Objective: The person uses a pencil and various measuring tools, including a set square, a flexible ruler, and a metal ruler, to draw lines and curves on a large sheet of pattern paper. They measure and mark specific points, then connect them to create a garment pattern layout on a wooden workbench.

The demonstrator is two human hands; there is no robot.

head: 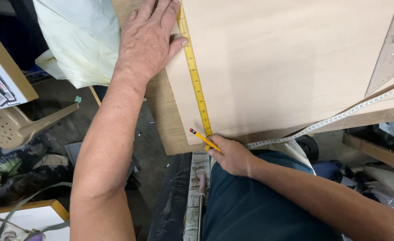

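Nearest the lens: our left forearm, running up the frame from the bottom edge, and beside it our lap in dark teal cloth.

Left hand (147, 38): flat, fingers spread, gripping nothing. It presses down on the yellow tape (196, 80) at the left edge of the pale sheet (286, 58), thumb tip touching the tape.

Yellow tape: lies straight along the sheet's left side, from the top of the frame down to the sheet's near edge, where our right hand meets it.

Right hand (232, 156): closed around a yellow pencil (202, 137) and pinning the tape's lower end at the sheet's near edge. The pencil's dark tip points up and left, on the sheet just left of the tape.

Pale sheet: lies on a darker wooden board (163, 107), which shows along its left and near edges.

White tape (330, 119): trails from beside our right hand up to the right, across the board's near edge.

Clear set square (391, 49): on the sheet at the far right, well apart from both hands.

Pale green plastic bag (83, 40): left of the board, just beside our left wrist.

Beige plastic chair (14, 125): lower left, on the floor.
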